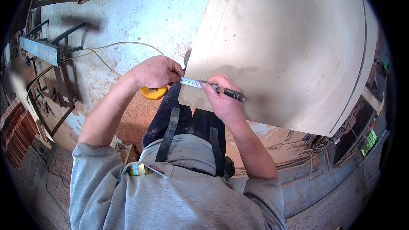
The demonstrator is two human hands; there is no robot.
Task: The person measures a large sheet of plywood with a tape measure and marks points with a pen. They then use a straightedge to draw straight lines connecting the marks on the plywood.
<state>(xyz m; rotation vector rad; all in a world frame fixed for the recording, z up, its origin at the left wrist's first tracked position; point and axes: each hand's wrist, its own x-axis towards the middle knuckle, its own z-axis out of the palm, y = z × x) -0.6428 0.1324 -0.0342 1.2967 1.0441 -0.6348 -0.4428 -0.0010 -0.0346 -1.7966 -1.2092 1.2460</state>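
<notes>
A large pale wooden sheet (272, 55) lies in front of me and to the right. My left hand (156, 71) is closed at the sheet's left edge, pinching the blade of a tape measure (189, 82). The yellow tape case (154, 93) hangs just below that hand. The short white length of blade reaches right across the sheet's near left corner, up to my right hand (226, 100). That hand grips a black marker pen (232, 94), its back end pointing right. My fingers hide the pen's tip and the blade's end.
A thin line runs up the sheet near its left edge, and a dark curved band follows its right side. A blue-grey metal frame (40, 51) stands at the left. A pale hose (123, 42) crosses the floor. Corrugated reddish sheets (19, 130) lie far left.
</notes>
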